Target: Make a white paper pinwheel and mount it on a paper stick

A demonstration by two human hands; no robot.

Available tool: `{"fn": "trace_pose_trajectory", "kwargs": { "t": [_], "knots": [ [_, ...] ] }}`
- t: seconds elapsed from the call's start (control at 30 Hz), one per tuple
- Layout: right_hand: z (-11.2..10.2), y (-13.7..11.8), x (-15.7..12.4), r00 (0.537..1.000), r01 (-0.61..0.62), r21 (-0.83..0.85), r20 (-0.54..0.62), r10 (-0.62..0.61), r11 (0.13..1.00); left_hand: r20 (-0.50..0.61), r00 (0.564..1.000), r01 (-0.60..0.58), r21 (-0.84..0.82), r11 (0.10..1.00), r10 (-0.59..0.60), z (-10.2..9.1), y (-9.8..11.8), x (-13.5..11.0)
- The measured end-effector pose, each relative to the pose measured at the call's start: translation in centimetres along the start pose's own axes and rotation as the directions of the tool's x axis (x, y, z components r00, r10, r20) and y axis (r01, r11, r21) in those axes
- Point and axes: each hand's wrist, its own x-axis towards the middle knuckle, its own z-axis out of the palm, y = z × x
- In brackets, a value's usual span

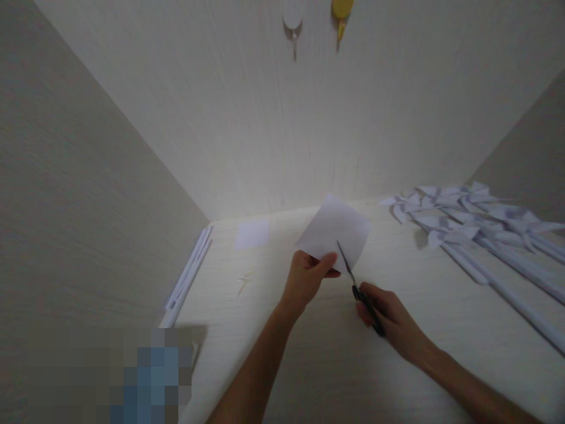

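Note:
A square sheet of white paper (334,224) is pinched by its near edge in my left hand (309,277), thumb on top. It is held tilted above the table, one corner pointing away from me. My right hand (384,315) is closed around the black handles of a pair of scissors (348,271). The blades lie at the paper's near corner, just right of my left thumb, and point toward the sheet's middle. Whether the blades are parted is hard to make out.
Several white paper pinwheels (445,229) on rolled paper sticks lie at the right. Another paper square (252,233) and some thin sticks (243,282) lie left of centre. Rolled paper tubes (190,265) rest along the left wall. Two hooks, one yellow (341,9), hang on the back wall.

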Motion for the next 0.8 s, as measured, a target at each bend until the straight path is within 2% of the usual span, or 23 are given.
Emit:
{"fn": "trace_pose_trajectory", "kwargs": {
  "t": [0.5, 0.8],
  "knots": [
    [-0.02, 0.1, -0.14, 1.0, -0.009, 0.006, -0.006, 0.009, 1.0, -0.041, 0.999, 0.015, 0.015, 1.0, -0.014, -0.04, 0.03, 0.09],
    [-0.06, -0.21, 0.03, 1.0, -0.005, -0.008, 0.012, 0.005, 1.0, -0.011, 1.0, 0.013, -0.018, 1.0, -0.014, 0.01, 0.11, 0.07]
  ]
}}
